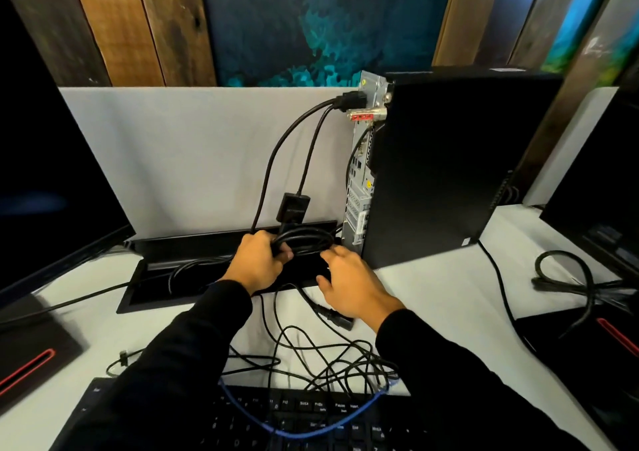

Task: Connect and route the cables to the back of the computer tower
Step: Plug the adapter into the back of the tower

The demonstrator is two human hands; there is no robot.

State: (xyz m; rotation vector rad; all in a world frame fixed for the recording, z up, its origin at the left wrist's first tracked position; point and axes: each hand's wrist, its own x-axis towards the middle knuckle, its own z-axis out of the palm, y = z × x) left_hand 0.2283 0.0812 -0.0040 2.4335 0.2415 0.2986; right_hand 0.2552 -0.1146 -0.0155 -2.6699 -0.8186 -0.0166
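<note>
A black computer tower (449, 160) stands upright on the white desk, its metal back panel (361, 160) facing left. A black power plug (351, 99) sits in the top of that panel, and two black cables hang down from there; one carries a small black adapter box (293, 208). My left hand (257, 260) is shut on a coiled bundle of black cable (306, 241) over the open cable tray (193, 278). My right hand (349, 284) hovers beside the bundle with fingers spread, above a loose black plug (337, 317).
A monitor (52, 160) stands at left, another screen (601, 208) at right. A tangle of thin black cables (328, 360) and a blue cable (311, 431) lie over the keyboard (276, 419) near me. A grey divider (193, 153) backs the desk.
</note>
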